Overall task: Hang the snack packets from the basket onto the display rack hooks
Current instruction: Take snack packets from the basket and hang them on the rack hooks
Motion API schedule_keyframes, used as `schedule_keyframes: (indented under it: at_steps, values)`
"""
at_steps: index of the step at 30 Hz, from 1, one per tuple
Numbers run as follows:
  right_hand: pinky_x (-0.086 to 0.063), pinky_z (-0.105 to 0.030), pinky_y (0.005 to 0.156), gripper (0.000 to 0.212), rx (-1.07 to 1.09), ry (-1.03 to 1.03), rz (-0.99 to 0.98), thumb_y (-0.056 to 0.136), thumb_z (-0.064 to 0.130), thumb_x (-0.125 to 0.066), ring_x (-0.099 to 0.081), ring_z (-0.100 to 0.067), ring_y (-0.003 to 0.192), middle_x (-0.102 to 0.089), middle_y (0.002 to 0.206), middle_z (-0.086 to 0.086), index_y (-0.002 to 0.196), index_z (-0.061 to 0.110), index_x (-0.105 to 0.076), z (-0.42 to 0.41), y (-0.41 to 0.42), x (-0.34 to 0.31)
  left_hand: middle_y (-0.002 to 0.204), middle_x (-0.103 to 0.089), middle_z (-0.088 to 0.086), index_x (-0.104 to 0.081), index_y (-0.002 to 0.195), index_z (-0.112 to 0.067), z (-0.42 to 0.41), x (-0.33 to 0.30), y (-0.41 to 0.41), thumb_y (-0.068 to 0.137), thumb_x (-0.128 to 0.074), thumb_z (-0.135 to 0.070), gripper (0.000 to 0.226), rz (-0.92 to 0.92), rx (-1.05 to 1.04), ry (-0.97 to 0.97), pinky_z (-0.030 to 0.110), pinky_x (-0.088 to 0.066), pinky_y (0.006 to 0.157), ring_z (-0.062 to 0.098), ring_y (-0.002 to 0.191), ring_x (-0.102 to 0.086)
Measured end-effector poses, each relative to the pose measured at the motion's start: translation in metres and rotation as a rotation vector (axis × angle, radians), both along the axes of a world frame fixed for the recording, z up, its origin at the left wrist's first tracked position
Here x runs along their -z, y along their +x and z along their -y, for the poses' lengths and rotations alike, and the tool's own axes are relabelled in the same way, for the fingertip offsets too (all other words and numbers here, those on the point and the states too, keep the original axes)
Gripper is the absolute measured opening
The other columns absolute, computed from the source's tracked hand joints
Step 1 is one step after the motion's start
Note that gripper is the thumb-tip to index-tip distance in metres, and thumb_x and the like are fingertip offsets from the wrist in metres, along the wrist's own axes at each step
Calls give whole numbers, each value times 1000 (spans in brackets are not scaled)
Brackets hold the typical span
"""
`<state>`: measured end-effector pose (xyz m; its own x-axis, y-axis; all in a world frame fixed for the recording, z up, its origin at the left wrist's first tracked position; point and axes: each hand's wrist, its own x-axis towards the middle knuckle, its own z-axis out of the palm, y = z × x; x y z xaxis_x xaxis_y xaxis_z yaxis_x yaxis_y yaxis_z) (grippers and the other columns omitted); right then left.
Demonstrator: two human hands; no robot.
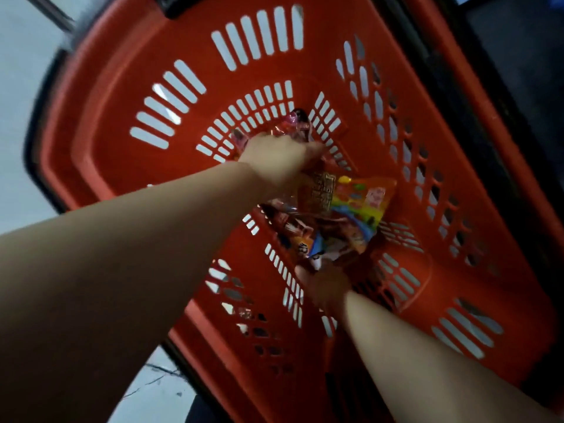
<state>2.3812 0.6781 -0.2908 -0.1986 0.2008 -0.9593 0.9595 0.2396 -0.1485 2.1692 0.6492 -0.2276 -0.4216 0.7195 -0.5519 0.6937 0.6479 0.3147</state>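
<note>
I look straight down into a red slotted plastic basket (128, 96). A small pile of snack packets lies at its bottom: a rainbow-printed orange packet (360, 203), a brown and orange packet (308, 236) and a clear pink packet (293, 120). My left hand (280, 160) reaches in from the left and grips the top of the pile near the pink packet. From the lower right, my right hand (326, 288) pinches the lower edge of the brown and orange packet. The picture is blurred, so the fingers are hard to make out. No display rack is in view.
The basket has a black rim (457, 96) and stands on a pale floor (18, 87), with a cracked floor patch (158, 380) at the bottom. A dark area (518, 41) lies to the upper right.
</note>
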Motion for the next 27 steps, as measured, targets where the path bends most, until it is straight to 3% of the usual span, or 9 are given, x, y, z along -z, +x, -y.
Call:
schedule_keyframes:
  at_steps: [3,6,9,13,15,17,20,24,27]
  values:
    - [-43,-44,104,57,586,4,-228,86,24,-69,-58,-28,116,-59,126,-9,137,11,-46,2,-27,-1,97,-60,-8,-55,125,-25,25,-11,-12,88,-68,-31,40,209,-349,110,25,-38,72,21,102,-58]
    - [-41,-46,106,72,800,-8,-312,86,22,-70,-51,-19,122,-51,136,3,146,22,-31,-9,-54,-13,103,-62,-11,-60,122,-18,50,-27,-17,86,-71,-23,38,356,-555,228,22,-43,87,13,106,-58]
    - [-42,-41,104,57,906,-39,-357,86,21,-69,-53,-18,122,-54,136,1,135,22,-40,-29,-74,-32,106,-69,-7,-65,118,-17,67,-49,-16,87,-71,-21,32,459,-709,292,28,-51,93,12,102,-65]
    - [-45,-20,70,34,784,-8,-449,87,29,-68,-59,-9,92,-63,100,3,111,14,-49,-51,-89,-92,96,-71,10,-67,110,-13,86,-89,-18,84,-74,-21,28,511,-963,426,33,-57,83,19,86,-69]
    - [-47,-23,73,37,705,-8,-495,82,39,-71,-62,-12,92,-66,99,2,104,16,-52,-56,-95,-132,82,-67,2,-65,105,-13,92,-120,-17,85,-73,-17,22,518,-1032,489,19,-53,64,2,66,-66]
    - [-49,-27,77,30,615,-13,-545,79,50,-69,-63,-9,88,-66,94,8,94,29,-53,-60,-103,-181,78,-65,-3,-65,104,-14,96,-156,-17,86,-72,-18,20,527,-1067,530,16,-49,58,-1,61,-65]
    - [-45,-23,61,24,421,59,-684,85,53,-60,-61,-4,69,-64,73,13,82,29,-60,-67,-116,-271,92,-72,7,-66,108,-13,101,-226,-21,86,-71,-24,26,565,-1065,577,24,-56,67,12,79,-73]
    - [-48,-38,63,55,345,178,-850,83,55,-61,-65,-40,81,-69,88,-25,85,0,-68,-76,-133,-398,106,-71,13,-66,113,-20,97,-346,-32,84,-71,-30,31,579,-1040,701,44,-59,84,21,90,-73]
    - [-53,-50,63,69,354,264,-952,74,68,-61,-66,-38,72,-69,79,-24,76,0,-67,-80,-141,-515,102,-74,7,-64,114,-15,90,-453,-48,90,-64,-26,27,560,-980,812,45,-56,87,22,90,-73]
